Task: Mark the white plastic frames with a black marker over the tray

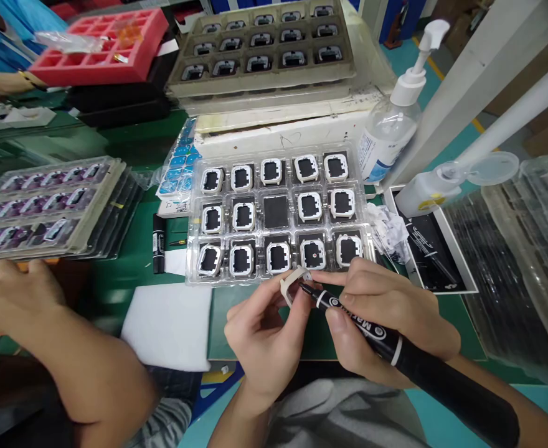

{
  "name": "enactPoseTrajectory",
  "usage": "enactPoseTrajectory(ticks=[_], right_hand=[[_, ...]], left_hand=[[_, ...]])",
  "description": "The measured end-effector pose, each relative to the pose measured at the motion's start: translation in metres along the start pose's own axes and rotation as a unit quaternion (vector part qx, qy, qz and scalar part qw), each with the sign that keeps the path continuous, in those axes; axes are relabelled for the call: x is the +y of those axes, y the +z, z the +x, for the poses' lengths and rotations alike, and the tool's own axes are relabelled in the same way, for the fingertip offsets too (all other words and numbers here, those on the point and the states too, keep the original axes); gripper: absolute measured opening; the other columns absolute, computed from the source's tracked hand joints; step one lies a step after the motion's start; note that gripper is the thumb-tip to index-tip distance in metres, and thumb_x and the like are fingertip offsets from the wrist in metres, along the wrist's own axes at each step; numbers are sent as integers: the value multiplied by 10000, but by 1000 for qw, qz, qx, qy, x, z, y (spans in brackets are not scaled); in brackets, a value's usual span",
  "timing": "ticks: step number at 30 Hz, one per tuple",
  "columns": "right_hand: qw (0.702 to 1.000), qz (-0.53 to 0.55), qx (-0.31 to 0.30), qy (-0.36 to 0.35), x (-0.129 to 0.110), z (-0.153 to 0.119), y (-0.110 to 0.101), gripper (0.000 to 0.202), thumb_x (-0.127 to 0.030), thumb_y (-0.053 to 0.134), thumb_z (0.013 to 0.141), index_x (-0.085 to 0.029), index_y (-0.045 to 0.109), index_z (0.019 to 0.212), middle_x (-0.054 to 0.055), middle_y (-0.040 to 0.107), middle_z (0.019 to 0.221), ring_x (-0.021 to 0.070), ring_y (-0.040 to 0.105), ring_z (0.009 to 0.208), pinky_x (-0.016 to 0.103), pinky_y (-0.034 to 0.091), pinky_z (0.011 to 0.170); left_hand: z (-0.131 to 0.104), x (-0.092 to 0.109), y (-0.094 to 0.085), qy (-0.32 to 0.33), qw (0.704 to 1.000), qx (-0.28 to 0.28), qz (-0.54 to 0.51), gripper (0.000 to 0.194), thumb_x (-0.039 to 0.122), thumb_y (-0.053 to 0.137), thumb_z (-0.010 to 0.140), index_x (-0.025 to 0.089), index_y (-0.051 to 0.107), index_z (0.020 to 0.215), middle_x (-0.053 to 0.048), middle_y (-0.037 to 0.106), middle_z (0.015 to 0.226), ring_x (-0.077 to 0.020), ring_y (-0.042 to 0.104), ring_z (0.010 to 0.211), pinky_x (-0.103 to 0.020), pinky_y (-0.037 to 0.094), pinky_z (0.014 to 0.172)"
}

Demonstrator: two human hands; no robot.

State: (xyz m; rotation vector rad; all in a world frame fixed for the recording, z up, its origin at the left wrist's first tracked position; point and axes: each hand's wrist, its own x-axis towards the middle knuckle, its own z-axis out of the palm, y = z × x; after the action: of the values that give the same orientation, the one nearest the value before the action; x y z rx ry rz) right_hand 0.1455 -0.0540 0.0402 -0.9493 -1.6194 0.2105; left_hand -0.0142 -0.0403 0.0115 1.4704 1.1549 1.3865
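My left hand pinches a small white watch-case frame between thumb and fingers, tilted up on edge. My right hand grips a thick black marker, its tip pointing left at the inside of the frame. Whether the tip touches the frame I cannot tell. My right index finger reaches to the frame's right side. Just beyond both hands lies a clear plastic tray with rows of similar white frames on black pads. One compartment in its middle row shows a plain black pad.
Behind stands a stacked tray of frames. A pump bottle, a box with a squeeze bottle, and crumpled tissue are right. Left lie a capped marker, white foam and more trays. A co-worker's arm is nearby.
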Motion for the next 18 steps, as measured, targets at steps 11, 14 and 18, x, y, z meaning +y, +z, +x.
enactPoseTrajectory(ticks=[11,14,18], right_hand=[[999,33,40,-7,0,0,4,274,54,704,835,-178,659,973,-8,710,727,216,821,783,330,655,658],[1000,13,23,-1,0,-1,2,245,49,716,856,-170,656,951,11,722,755,217,814,783,342,650,668],[1000,4,23,8,0,-2,1,220,18,734,881,-177,651,940,11,704,746,203,769,716,359,649,653]], left_hand=[[7,-5,-4,-189,954,-84,-216,98,299,870,931,217,854,982,3,809,780,-121,721,543,-191,588,538],[6,-1,-1,-140,977,-58,-153,69,253,855,938,212,860,993,1,814,779,-124,744,588,-183,616,581],[5,0,1,-66,995,-34,-68,89,185,840,933,209,865,1015,3,818,795,-115,754,633,-165,629,636]])
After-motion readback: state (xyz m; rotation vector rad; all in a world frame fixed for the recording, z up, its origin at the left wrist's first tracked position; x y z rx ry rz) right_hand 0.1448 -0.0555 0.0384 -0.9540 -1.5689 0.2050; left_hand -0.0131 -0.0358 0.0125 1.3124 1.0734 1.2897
